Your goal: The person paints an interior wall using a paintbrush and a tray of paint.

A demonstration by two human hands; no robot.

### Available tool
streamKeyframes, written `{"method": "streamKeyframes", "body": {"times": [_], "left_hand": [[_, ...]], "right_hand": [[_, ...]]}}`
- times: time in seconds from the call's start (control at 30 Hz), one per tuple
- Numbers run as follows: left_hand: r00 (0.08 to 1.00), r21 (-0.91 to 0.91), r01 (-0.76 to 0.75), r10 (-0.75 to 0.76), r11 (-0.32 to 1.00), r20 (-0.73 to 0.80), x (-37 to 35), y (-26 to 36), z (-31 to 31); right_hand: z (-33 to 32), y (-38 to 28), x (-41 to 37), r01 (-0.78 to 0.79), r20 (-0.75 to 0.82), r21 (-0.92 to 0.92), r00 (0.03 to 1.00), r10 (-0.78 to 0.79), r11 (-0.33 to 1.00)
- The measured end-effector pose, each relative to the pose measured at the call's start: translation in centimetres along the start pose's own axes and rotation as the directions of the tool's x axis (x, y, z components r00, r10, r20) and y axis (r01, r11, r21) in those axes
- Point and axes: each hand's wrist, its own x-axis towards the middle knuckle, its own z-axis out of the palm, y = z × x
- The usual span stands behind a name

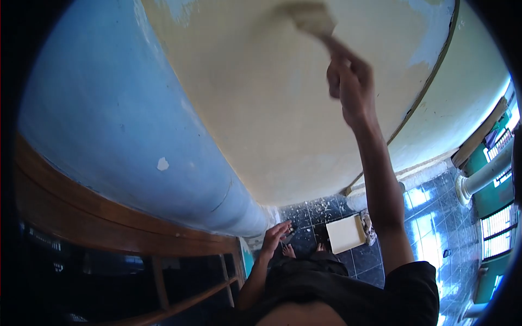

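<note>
High against the wall, my right hand (352,84) is closed around the handle of a wide, beige-headed paintbrush (314,20), blurred by motion. The brush head is at or near the cream-coloured wall (255,98), where bluish-white patches show near the top. Low down by the base of the blue column, my left hand (274,238) has its fingers stretched out. A small grey shape lies close to its fingertips, too small to make out.
A rounded blue column (125,108) with a chipped spot stands left of the cream surface. Below it is a brown wooden frame (98,217) with dark panes. On the dark tiled floor (359,261) are pale flakes, a cream tray (346,234) and a crumpled cloth (368,228).
</note>
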Motion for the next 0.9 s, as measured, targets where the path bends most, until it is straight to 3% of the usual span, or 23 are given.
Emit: {"method": "streamKeyframes", "body": {"times": [0.03,0.07,0.1,0.2,0.27,0.3,0.33,0.4,0.47,0.53,0.6,0.7,0.73,0.8,0.83,0.87,0.9], "left_hand": [[1.000,0.008,-0.005,0.005,1.000,-0.002,0.1,0.2,0.1],[1.000,0.009,-0.005,0.005,1.000,-0.001,-0.2,0.2,0.2],[1.000,0.030,-0.025,0.025,0.999,-0.003,0.0,0.4,0.3],[0.998,0.035,-0.061,0.061,0.998,0.001,0.9,0.6,0.5],[0.998,0.021,-0.069,0.069,0.997,-0.002,1.0,0.6,0.7],[0.998,0.047,-0.059,0.059,0.997,-0.006,0.8,0.9,0.8],[0.999,0.075,-0.046,0.047,0.996,-0.011,0.7,1.0,0.7],[0.999,0.045,-0.032,0.033,0.998,-0.012,0.5,1.0,0.7],[1.000,0.019,-0.026,0.026,0.999,0.000,0.4,0.8,0.7],[1.000,0.053,-0.011,0.010,0.999,0.002,0.6,0.8,0.9],[1.000,0.073,0.021,-0.020,0.997,-0.012,0.9,0.6,1.3],[1.000,0.061,-0.013,0.012,0.998,0.024,1.0,0.3,1.5],[0.999,0.081,-0.033,0.031,0.996,0.028,1.3,0.6,1.8],[0.997,0.095,-0.064,0.060,0.993,0.038,1.5,1.1,2.3],[0.998,0.103,-0.038,0.034,0.994,0.046,1.3,1.2,2.4],[0.998,0.111,-0.019,0.013,0.994,0.054,1.4,1.3,2.5],[0.999,0.127,-0.016,0.009,0.992,0.049,1.6,1.1,2.4]], "right_hand": [[0.3,0.7,0.3,-0.006,0.002,-0.001,1.000,0.006,1.000],[0.5,1.9,0.5,0.193,-0.037,-0.203,0.978,-0.205,0.960],[0.6,3.5,0.6,0.372,-0.029,-0.401,0.908,-0.417,0.837],[0.6,13.3,-5.1,0.236,0.004,-0.393,0.967,-0.255,0.889],[0.5,17.0,-10.4,-0.084,-0.005,-0.335,0.996,0.087,0.938],[0.1,17.7,-12.0,-0.216,0.060,-0.221,0.970,0.235,0.951],[0.0,16.5,-12.6,-0.210,0.062,-0.218,0.972,0.228,0.953],[-0.6,13.8,-13.5,-0.566,0.106,0.024,0.821,0.561,0.824],[-0.3,11.8,-12.5,-0.543,0.090,-0.008,0.836,0.541,0.840],[0.2,8.6,-9.4,-0.110,0.028,-0.150,0.993,0.115,0.983],[0.2,6.2,-6.1,0.102,-0.024,-0.148,0.994,-0.107,0.984],[0.3,6.7,-3.2,0.090,0.020,-0.185,0.996,-0.088,0.979],[0.0,8.7,-3.9,0.087,0.023,-0.176,0.996,-0.084,0.981],[-1.1,16.2,-7.2,0.106,0.081,-0.360,0.993,-0.083,0.927],[-1.7,19.3,-10.4,0.030,0.093,-0.323,0.996,0.000,0.946],[-2.1,22.2,-14.2,-0.142,0.028,-0.328,0.987,0.160,0.934],[-3.5,25.4,-18.0,-0.264,0.075,-0.448,0.941,0.330,0.854]]}}
